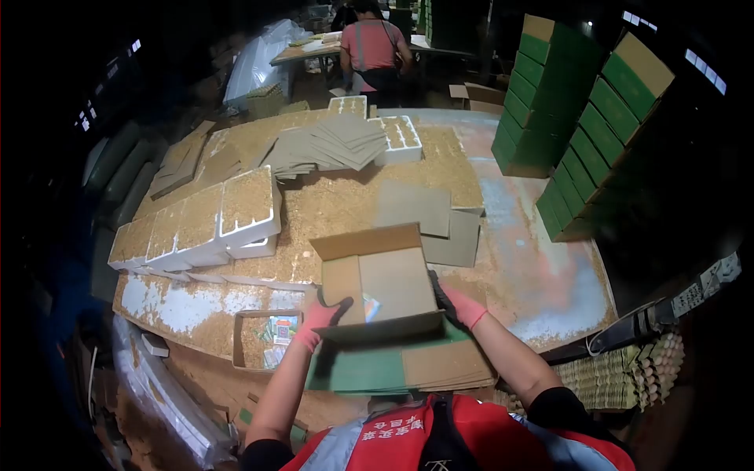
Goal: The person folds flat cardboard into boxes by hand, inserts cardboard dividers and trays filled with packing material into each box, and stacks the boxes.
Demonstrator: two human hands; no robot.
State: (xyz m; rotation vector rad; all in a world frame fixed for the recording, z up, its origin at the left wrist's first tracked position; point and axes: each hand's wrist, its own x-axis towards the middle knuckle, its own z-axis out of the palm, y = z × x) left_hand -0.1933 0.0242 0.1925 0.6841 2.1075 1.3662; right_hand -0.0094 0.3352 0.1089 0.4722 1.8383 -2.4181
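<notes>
An open cardboard box (340, 286) stands before me at the table's near edge, flaps spread. A grey cardboard sheet (397, 282) and a small colourful card (371, 306) lie inside it. My left hand (323, 318), in a pink glove with dark fingers, grips the box's left side with the thumb over the edge. On the right side, my right hand (458, 301), gloved the same way, holds the box; its fingertips are partly hidden behind the wall. Several flattened green and brown cartons (446, 363) lie just below. A small carton (247, 345) of printed cards (283, 330) sits to the left.
White foam boxes (250, 228) filled with tan, sawdust-like material line the left. Grey cardboard sheets (345, 141) are piled mid-table, with more sheets (412, 208) behind my box. Green carton stacks (589, 165) stand right; egg trays (613, 377) lie lower right. A person (373, 47) works behind.
</notes>
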